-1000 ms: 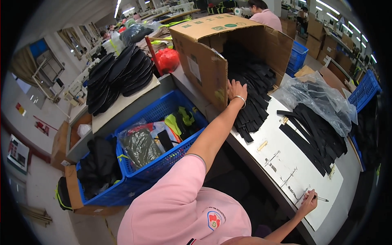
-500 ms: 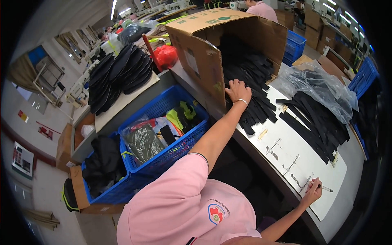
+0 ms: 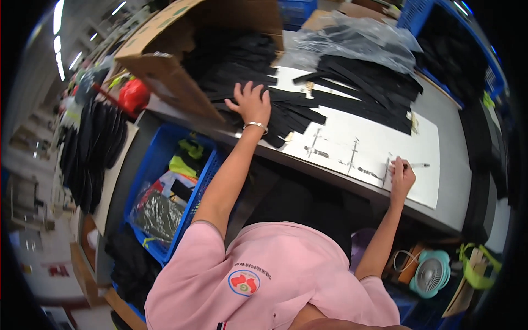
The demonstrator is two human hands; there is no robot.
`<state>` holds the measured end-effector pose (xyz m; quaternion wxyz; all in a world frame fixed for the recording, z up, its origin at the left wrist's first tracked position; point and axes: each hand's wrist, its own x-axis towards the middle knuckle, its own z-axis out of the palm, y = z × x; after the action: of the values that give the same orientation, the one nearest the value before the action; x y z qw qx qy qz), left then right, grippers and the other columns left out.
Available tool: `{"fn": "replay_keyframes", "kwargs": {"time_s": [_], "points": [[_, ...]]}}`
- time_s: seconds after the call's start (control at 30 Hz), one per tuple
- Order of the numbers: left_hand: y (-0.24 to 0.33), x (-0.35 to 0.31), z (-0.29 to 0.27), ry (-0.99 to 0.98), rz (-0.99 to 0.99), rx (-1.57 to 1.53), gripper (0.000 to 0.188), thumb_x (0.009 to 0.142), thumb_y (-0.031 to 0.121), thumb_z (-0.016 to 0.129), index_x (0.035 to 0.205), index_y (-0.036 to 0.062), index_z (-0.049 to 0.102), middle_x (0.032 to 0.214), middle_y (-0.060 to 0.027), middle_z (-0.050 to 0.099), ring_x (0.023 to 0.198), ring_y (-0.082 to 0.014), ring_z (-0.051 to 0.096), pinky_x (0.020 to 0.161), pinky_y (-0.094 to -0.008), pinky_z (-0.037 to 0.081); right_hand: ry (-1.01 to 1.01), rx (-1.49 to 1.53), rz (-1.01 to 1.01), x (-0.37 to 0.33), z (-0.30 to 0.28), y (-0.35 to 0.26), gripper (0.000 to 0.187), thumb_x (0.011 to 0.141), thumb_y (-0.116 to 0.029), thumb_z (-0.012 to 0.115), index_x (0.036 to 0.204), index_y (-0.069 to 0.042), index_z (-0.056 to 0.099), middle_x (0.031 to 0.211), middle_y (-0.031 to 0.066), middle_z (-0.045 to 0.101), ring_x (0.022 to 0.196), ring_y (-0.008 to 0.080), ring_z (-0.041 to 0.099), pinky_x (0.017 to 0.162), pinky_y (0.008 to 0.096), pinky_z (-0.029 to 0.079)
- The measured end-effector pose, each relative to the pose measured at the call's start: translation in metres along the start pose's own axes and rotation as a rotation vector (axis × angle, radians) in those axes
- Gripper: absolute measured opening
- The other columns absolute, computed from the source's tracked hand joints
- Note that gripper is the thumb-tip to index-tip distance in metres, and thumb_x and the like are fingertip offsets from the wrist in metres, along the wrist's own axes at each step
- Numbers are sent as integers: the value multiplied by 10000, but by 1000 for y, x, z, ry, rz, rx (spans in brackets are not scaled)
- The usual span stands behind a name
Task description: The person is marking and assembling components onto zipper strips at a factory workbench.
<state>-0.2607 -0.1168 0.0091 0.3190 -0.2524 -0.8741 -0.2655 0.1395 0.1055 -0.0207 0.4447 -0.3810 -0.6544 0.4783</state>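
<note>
My left hand (image 3: 251, 104) lies with fingers spread on a heap of black fabric strips (image 3: 236, 58), at the mouth of a cardboard box (image 3: 168, 82) turned on its side. More strips spill from the box onto a white board (image 3: 422, 144) on the table. In my right hand (image 3: 402, 175) is a pen (image 3: 420, 165), its tip pointing right, held over the board near dark pencil-like lines and smudges. Beyond that, a second bunch of black strips (image 3: 379, 93) is spread across the board.
Clear plastic sheeting (image 3: 357, 41) lies behind the second bunch. At the left stands a blue crate (image 3: 206, 176) with bagged items, beside stacked black curved pieces (image 3: 91, 154). A red bag (image 3: 133, 97) sits near the box. Below the table at right is a small turquoise fan (image 3: 432, 273).
The view has swung to the right, bringing the fan into sight. My left hand stays on the strips with its fingers spread wider; my right hand still holds the pen over the board.
</note>
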Motion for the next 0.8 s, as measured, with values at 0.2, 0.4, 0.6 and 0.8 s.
{"fn": "replay_keyframes", "kwargs": {"time_s": [0.2,0.4,0.6,0.8], "points": [[46,-12,-16,-387,404,-327,386,845,263,770,1203,133,712,1353,-89,611,1428,-328,390,1199,-602,145,63,-30,-4,-9,-5,-8,271,1012,-226,644,846,-20,703,648,-32,549,529,14,408,473,199,299],[32,-13,13,-556,479,-267,367,935,314,673,1265,152,679,1385,-60,603,1396,-272,455,1192,-575,195,40,-57,64,-11,1,-24,259,1003,-188,651,853,18,695,707,8,629,655,49,544,606,215,443],[26,0,22,-447,421,-368,186,855,68,690,1033,120,671,1202,-41,680,1279,-246,559,1189,-520,239,62,-114,31,-5,2,-19,256,1006,-199,644,851,-4,702,666,-13,580,583,35,465,533,210,364],[21,1,31,-411,358,-439,172,830,62,669,988,131,669,1115,-53,692,1209,-259,587,1174,-519,259,61,-126,-18,-9,1,-16,251,994,-165,644,818,13,668,704,20,661,643,47,551,591,230,442]]}}
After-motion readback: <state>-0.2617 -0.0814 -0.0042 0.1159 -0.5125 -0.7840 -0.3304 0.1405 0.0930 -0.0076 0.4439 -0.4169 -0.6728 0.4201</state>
